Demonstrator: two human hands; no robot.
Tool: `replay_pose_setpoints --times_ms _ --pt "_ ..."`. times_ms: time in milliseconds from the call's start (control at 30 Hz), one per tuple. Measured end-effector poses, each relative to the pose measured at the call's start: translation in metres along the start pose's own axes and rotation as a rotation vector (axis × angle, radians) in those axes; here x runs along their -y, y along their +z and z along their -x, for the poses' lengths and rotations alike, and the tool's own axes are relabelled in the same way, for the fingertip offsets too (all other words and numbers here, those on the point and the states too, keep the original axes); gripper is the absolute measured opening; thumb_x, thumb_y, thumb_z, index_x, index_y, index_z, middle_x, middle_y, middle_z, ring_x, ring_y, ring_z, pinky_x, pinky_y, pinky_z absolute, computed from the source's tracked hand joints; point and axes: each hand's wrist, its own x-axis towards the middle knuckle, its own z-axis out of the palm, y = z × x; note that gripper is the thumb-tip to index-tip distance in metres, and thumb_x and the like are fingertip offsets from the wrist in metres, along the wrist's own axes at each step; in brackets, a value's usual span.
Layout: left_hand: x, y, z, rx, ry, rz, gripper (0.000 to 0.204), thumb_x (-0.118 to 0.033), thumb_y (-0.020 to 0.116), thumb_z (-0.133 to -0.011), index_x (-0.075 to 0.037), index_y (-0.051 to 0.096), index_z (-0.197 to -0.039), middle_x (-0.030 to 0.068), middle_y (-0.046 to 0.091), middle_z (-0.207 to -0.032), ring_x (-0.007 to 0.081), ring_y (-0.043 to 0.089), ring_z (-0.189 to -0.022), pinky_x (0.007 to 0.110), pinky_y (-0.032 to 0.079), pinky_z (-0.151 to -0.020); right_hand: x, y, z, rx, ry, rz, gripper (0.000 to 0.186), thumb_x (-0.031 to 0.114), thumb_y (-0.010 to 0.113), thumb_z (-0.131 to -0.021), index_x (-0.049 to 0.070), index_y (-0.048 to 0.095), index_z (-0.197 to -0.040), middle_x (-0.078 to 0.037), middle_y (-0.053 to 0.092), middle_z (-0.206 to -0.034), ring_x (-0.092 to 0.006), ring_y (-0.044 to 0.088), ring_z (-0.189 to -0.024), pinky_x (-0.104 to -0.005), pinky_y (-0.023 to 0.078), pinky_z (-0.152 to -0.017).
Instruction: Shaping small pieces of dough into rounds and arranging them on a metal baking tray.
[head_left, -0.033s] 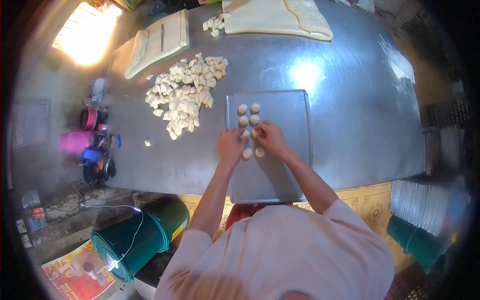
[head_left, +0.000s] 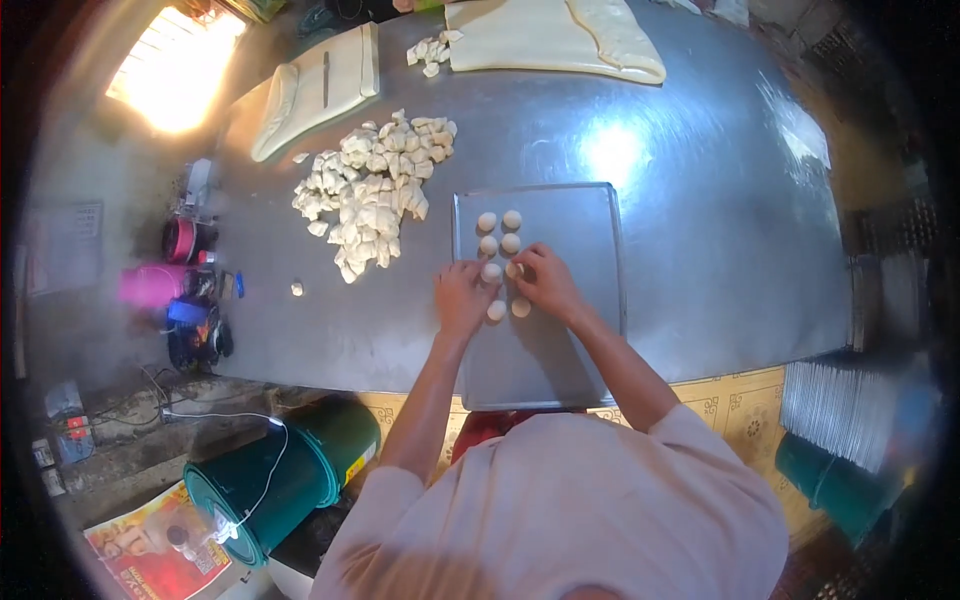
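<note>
A shallow metal tray (head_left: 580, 225) lies at the table's near edge, with several small round dough balls (head_left: 512, 218) set on it in two columns. Over the left column, my left hand (head_left: 464, 298) has its fingers closed around the side of one dough ball (head_left: 491, 273). Beside it, my right hand (head_left: 547, 285) pinches another dough ball (head_left: 514, 270), which the fingers partly cover. Two more balls lie on the tray just nearer to me, between my wrists. Left of the tray spreads a heap of cut dough pieces (head_left: 372, 205).
Big folded dough slabs (head_left: 545, 40) (head_left: 345, 70) lie along the table's far side, a thin dark tool (head_left: 325, 80) on the left one. A lone dough piece (head_left: 297, 288) sits at left. Green bins (head_left: 260, 480) stand below the table; stacked metal trays (head_left: 840, 415) are at right.
</note>
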Motion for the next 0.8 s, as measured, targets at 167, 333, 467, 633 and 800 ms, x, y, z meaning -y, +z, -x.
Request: replay_pose_setpoints --times_ms 167,333,467,633,800 --pt "-0.004 -0.008 0.034 0.180 0.072 -0.032 0.028 -0.025 0.081 -0.080 -0.013 0.078 -0.105 0.0054 0.071 -0.101 0.0276 0.061 -0.105 0.046 0.043 -0.093 0.001 0.003 0.033 0.139 0.043 0.034 0.022 0.015 0.073 -0.088 0.005 0.071 -0.108 -0.018 0.065 -0.114 -0.0403 0.063 -0.106 -0.0479 0.052 -0.093" --pt "0.002 -0.004 0.050 0.104 0.111 -0.130 0.031 -0.025 0.080 -0.079 -0.013 0.079 -0.107 0.0060 0.070 -0.101 0.0269 0.061 -0.104 0.047 0.043 -0.092 -0.008 0.010 0.041 0.131 -0.058 -0.015 0.024 0.015 0.075 -0.087 0.007 0.071 -0.110 -0.017 0.066 -0.114 -0.0390 0.061 -0.111 -0.0471 0.052 -0.095" --pt "0.027 -0.020 0.028 0.227 0.237 -0.060 0.029 -0.027 0.079 -0.082 -0.012 0.079 -0.107 0.0078 0.070 -0.096 0.0283 0.061 -0.106 0.048 0.044 -0.092 -0.002 0.007 0.043 0.068 -0.106 0.163 0.024 0.014 0.077 -0.086 0.006 0.072 -0.108 -0.015 0.067 -0.109 -0.0360 0.063 -0.107 -0.0450 0.052 -0.093" --pt "0.088 -0.070 -0.066 -0.330 -0.163 0.083 0.032 -0.033 0.077 -0.090 -0.008 0.076 -0.110 0.0139 0.071 -0.100 0.0367 0.065 -0.102 0.050 0.051 -0.088 0.039 0.012 0.062 -0.198 0.170 0.136 0.023 0.013 0.078 -0.086 0.004 0.072 -0.105 -0.013 0.068 -0.101 -0.0312 0.067 -0.098 -0.0409 0.055 -0.085" --pt "0.149 -0.124 -0.139 -0.025 -0.049 0.041 0.032 -0.029 0.076 -0.093 -0.005 0.071 -0.114 0.0172 0.071 -0.101 0.0384 0.068 -0.090 0.045 0.055 -0.080 0.069 0.057 0.080 -0.340 0.059 0.105 0.016 0.012 0.078 -0.088 0.004 0.074 -0.101 -0.011 0.070 -0.095 -0.0273 0.068 -0.088 -0.0376 0.055 -0.079"
